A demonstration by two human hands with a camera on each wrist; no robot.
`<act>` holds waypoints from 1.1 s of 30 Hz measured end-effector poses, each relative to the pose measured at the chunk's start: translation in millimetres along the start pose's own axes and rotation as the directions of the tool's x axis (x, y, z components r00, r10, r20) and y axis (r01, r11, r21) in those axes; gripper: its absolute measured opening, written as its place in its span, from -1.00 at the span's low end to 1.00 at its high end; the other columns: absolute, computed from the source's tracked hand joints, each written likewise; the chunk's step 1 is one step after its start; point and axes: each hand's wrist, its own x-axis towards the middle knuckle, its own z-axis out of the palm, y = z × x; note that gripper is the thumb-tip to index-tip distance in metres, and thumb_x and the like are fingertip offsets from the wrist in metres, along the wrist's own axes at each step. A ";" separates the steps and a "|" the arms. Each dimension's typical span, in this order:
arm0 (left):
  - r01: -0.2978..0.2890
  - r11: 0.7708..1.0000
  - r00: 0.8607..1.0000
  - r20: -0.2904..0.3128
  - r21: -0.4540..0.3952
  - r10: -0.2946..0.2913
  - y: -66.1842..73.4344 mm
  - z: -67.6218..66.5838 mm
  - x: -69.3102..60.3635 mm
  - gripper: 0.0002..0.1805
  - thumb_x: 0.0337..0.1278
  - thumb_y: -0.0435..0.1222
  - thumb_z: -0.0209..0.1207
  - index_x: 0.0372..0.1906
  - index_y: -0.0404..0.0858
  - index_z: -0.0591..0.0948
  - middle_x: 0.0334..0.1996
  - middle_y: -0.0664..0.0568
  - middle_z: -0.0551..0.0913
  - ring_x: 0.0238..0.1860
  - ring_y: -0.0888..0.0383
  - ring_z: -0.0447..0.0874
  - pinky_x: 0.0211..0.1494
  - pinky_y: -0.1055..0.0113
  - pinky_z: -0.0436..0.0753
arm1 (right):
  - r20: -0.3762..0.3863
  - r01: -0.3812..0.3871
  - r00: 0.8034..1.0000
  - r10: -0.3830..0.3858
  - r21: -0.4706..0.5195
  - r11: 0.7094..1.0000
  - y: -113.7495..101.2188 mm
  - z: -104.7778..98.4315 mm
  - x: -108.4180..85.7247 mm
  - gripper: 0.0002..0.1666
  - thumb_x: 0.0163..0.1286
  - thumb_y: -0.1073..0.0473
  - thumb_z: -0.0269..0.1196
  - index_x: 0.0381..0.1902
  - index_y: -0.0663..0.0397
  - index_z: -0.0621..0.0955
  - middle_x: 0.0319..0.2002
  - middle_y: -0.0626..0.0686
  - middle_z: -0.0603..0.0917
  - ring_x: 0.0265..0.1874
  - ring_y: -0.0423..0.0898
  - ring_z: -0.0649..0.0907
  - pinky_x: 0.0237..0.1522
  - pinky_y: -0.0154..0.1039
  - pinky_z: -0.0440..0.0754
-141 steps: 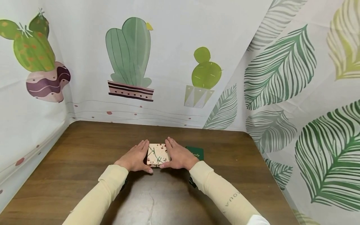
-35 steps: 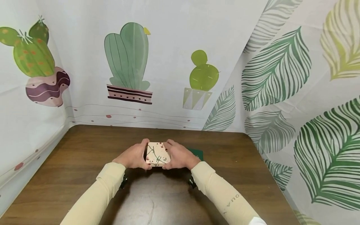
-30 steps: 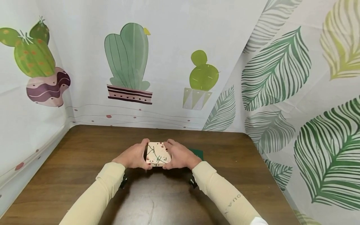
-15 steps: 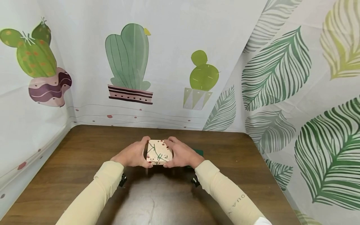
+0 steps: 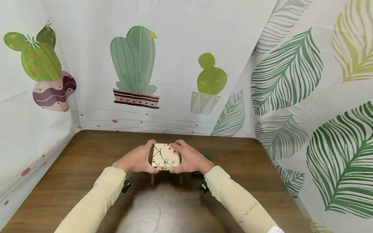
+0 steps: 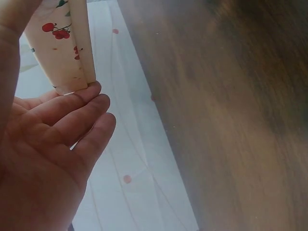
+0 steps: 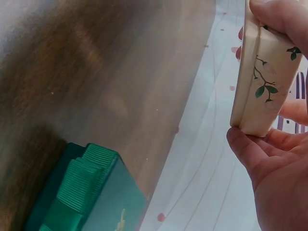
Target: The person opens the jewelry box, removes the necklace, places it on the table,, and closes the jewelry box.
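Note:
A cream square box with green branches and red berries is held between both hands above the table. My left hand grips its left side, thumb at the near edge and fingers at the far edge. On the opposite side, my right hand grips it the same way. In the left wrist view, fingertips touch the bottom of the box's berry-printed side. A lid seam runs along the cream box in the right wrist view. Its underside is hidden in the head view.
A green box with ribbed green ribbon and gold lettering sits on the brown wooden table, mostly behind my right hand in the head view. Cloth printed with cacti and leaves hangs behind the table and along its sides.
My hands lay along the box's sides with straighter fingers; now they are curled round it. The box has risen off the table. The right hand covers more of the green box.

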 end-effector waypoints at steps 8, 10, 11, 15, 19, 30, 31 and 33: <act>0.012 1.000 1.000 -0.012 -0.004 -0.012 7.0 -6.1 -3.3 0.18 -0.35 -0.03 0.65 0.42 -0.27 0.23 -0.16 0.03 0.66 -0.24 0.18 0.60 -0.07 0.24 0.62 | -0.023 0.017 1.000 -0.017 -0.001 1.000 -3.6 -9.1 -2.1 0.17 0.00 -0.22 0.61 0.52 0.01 0.41 0.34 0.05 0.44 0.08 -0.12 0.57 0.13 -0.20 0.64; 0.025 1.000 1.000 -0.015 -0.004 -0.025 8.6 -6.5 -4.3 0.18 -0.34 -0.02 0.65 0.44 -0.24 0.22 -0.13 0.03 0.66 -0.22 0.18 0.60 -0.03 0.23 0.62 | -0.026 0.017 1.000 -0.017 0.001 1.000 -4.6 -11.4 -2.9 0.19 -0.01 -0.23 0.62 0.52 0.01 0.41 0.35 0.05 0.45 0.10 -0.12 0.58 0.14 -0.20 0.64; 0.027 1.000 1.000 -0.016 -0.001 -0.027 9.4 -6.6 -4.9 0.18 -0.33 -0.01 0.64 0.44 -0.24 0.22 -0.11 0.02 0.67 -0.20 0.17 0.60 -0.01 0.21 0.62 | -0.028 0.019 0.999 -0.019 0.006 1.000 -5.1 -12.5 -3.3 0.20 -0.02 -0.23 0.62 0.52 0.02 0.41 0.35 0.05 0.45 0.11 -0.11 0.58 0.15 -0.19 0.65; 0.023 0.999 0.999 -0.030 -0.030 -0.024 12.4 -7.6 -7.1 0.17 -0.30 -0.02 0.64 0.46 -0.22 0.23 0.04 -0.04 0.67 -0.05 0.12 0.63 0.12 0.13 0.63 | -0.041 0.029 0.999 -0.028 0.009 1.000 -7.5 -16.9 -5.1 0.22 -0.04 -0.23 0.63 0.52 0.06 0.41 0.36 0.05 0.46 0.13 -0.10 0.59 0.18 -0.17 0.65; -0.001 0.993 0.999 -0.048 -0.116 -0.004 13.3 -8.7 -8.2 0.14 -0.28 -0.07 0.65 0.46 -0.20 0.26 0.21 -0.07 0.62 0.21 0.03 0.62 0.33 0.00 0.58 | -0.046 0.037 0.998 -0.037 0.004 0.999 -9.8 -21.2 -6.3 0.21 -0.04 -0.23 0.62 0.52 0.07 0.41 0.34 0.03 0.46 0.12 -0.11 0.59 0.16 -0.17 0.65; -0.013 0.966 0.999 -0.044 -0.258 0.001 11.6 -5.0 -11.1 0.29 -0.29 -0.11 0.68 0.56 -0.24 0.13 0.38 -0.13 0.48 0.41 -0.15 0.49 0.50 -0.13 0.45 | -0.049 0.043 0.998 -0.042 0.004 0.999 -13.2 -28.5 -8.7 0.21 -0.03 -0.24 0.62 0.52 0.08 0.42 0.32 0.01 0.48 0.10 -0.13 0.58 0.13 -0.18 0.65; -0.014 0.963 0.999 -0.044 -0.267 0.003 11.7 -4.5 -11.4 0.30 -0.29 -0.12 0.69 0.57 -0.24 0.12 0.39 -0.14 0.47 0.42 -0.16 0.48 0.50 -0.14 0.44 | -0.048 0.041 0.998 -0.040 0.003 0.999 -13.0 -28.8 -8.8 0.21 -0.03 -0.24 0.61 0.52 0.08 0.42 0.32 0.01 0.48 0.10 -0.14 0.58 0.12 -0.18 0.65; -0.020 0.959 0.999 -0.048 -0.283 0.006 11.6 -3.4 -11.8 0.32 -0.29 -0.13 0.69 0.59 -0.23 0.09 0.42 -0.17 0.44 0.44 -0.20 0.45 0.51 -0.16 0.43 | -0.051 0.043 0.998 -0.043 0.008 0.999 -12.8 -29.6 -9.0 0.20 -0.02 -0.23 0.61 0.52 0.09 0.42 0.31 0.01 0.48 0.09 -0.15 0.58 0.11 -0.19 0.64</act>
